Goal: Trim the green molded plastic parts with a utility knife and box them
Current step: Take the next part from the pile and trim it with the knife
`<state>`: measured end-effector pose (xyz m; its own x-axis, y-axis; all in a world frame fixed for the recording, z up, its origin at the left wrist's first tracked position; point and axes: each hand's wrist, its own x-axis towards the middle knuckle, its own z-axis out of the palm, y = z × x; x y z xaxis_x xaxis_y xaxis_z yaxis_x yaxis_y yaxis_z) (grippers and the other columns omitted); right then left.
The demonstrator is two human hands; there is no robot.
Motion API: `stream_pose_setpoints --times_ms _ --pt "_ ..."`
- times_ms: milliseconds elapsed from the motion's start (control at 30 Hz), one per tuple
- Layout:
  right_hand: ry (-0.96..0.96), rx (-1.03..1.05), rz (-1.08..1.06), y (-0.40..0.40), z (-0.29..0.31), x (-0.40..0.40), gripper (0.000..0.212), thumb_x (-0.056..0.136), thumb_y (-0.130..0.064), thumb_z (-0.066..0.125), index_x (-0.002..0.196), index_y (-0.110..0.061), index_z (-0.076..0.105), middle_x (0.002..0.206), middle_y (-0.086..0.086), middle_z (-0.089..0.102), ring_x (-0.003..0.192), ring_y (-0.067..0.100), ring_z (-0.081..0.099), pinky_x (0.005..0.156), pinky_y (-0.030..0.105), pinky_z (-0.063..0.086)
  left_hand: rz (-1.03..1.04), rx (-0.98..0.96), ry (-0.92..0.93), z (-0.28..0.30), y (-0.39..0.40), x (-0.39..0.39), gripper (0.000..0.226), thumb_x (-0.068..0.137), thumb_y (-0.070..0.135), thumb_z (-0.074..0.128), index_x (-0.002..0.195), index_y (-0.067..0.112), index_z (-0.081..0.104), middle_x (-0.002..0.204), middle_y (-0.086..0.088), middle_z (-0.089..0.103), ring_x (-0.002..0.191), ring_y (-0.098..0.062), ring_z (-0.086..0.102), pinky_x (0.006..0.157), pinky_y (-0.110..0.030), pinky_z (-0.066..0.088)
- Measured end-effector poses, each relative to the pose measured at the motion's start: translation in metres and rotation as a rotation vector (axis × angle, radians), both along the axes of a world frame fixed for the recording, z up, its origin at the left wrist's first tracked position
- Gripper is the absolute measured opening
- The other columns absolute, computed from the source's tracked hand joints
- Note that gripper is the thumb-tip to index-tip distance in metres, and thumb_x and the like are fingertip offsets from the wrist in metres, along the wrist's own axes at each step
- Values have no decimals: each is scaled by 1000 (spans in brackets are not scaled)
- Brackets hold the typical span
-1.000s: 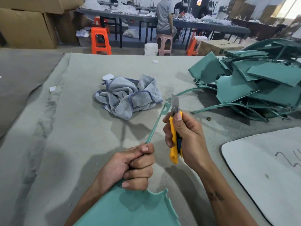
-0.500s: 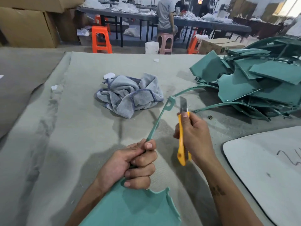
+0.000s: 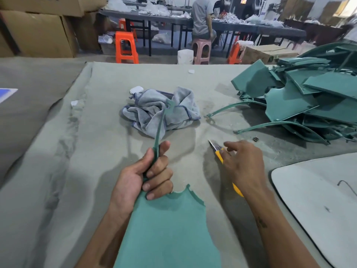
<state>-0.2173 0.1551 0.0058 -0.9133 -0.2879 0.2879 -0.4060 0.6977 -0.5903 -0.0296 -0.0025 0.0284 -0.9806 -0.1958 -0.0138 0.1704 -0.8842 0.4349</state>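
My left hand (image 3: 144, 176) grips the thin arm of a green molded part (image 3: 170, 229). The arm rises to a small loop in front of the grey cloth, and the wide panel runs down to the frame's bottom edge. My right hand (image 3: 244, 165) holds a yellow utility knife (image 3: 219, 154) low over the table. The blade is out and points up-left, the index finger is stretched forward, and the handle's rear end shows under the wrist. A heap of green molded parts (image 3: 301, 105) lies at the right.
A crumpled grey cloth (image 3: 162, 111) lies mid-table on the grey felt cover (image 3: 96, 151). A white board (image 3: 318, 200) rests at the right front. Orange stools (image 3: 126, 48), cardboard boxes (image 3: 36, 31) and a seated person (image 3: 201, 18) at long tables are beyond the far edge.
My right hand has dropped with the knife from upright beside the part's loop to low over the table, to the right. My left hand has turned the part's arm leftward, over the cloth.
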Motion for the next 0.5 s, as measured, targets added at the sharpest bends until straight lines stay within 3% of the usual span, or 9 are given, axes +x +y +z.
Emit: stream_pose_setpoints --times_ms 67,133,200,233,300,367,433,500 --pt "189 -25 28 -4 3 7 22 91 -12 76 112 -7 80 104 11 76 99 31 68 81 30 41 66 37 25 0 -7 1 34 100 28 34 107 12 63 58 7 20 40 -7 14 31 -16 24" --pt "396 -201 136 -10 12 19 9 94 -15 75 95 -10 82 84 1 74 80 19 67 76 24 44 95 138 115 -3 -17 2 37 102 25 34 109 5 64 59 5 22 41 -8 18 33 -19 25" --pt "407 -368 327 -14 16 30 31 100 -32 68 76 -14 77 66 -12 65 61 4 58 61 20 43 83 240 264 -7 -28 4 40 104 21 33 113 -4 62 62 0 25 43 -10 19 41 -25 29" --pt "261 -440 442 -17 19 38 46 102 -46 64 72 -13 76 61 -9 65 55 5 57 55 23 43 68 278 340 -7 -33 6 40 105 20 31 115 -8 59 63 -3 26 44 -11 17 45 -28 31" --pt "-231 -500 680 -19 24 51 71 95 -73 55 75 -9 78 63 2 70 49 14 59 48 24 41 91 298 417 -5 -40 10 40 106 20 30 118 -8 56 64 -4 27 46 -13 18 51 -32 32" --pt "-742 -380 883 -17 25 53 84 83 -87 55 83 -6 77 64 7 69 49 19 58 48 23 37 182 258 405 -2 -45 14 35 105 22 34 116 0 59 63 -1 26 47 -14 25 49 -30 31" --pt "-1078 -246 1135 -12 24 53 70 82 -81 65 92 -12 75 65 1 62 49 12 53 43 25 29 352 122 304 0 -46 19 31 103 27 38 107 12 64 60 5 23 45 -9 24 41 -25 32" --pt "-1172 -191 1310 -9 23 50 41 88 -55 77 104 -17 72 75 -3 63 52 9 54 43 30 28 464 -46 204 3 -43 23 31 102 36 37 101 23 66 58 9 22 43 -6 21 40 -18 33"
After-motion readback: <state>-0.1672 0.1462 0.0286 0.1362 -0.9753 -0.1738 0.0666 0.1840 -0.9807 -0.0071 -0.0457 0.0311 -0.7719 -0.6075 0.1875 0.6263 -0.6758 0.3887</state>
